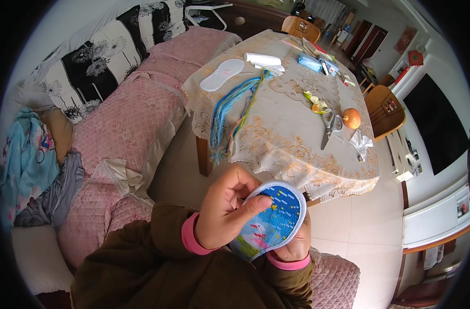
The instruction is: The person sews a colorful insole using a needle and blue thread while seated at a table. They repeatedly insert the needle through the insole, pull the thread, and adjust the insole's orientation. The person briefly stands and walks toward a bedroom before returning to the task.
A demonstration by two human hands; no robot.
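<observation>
A cross-stitched insole (275,220) with white edging is held up close before me. Its stitching shows dark blue, light blue, pink, red and green, with small yellow and white marks. My left hand (229,212) grips its left side, thumb lying across the stitched face. From behind and below, my right hand (298,239) supports the right edge; most of its fingers are hidden by the insole. Whether a needle is between the fingers cannot be seen. On the table beyond lies a hank of blue and green embroidery threads (227,108), hanging over the near edge.
The table (273,112) has a floral cloth. On it are a plain white insole (222,75), a white roll (262,60), scissors (329,127), a round reddish fruit (351,118), crumpled plastic (361,143) and a blue packet (310,62). A pink quilted sofa (130,116) stands left.
</observation>
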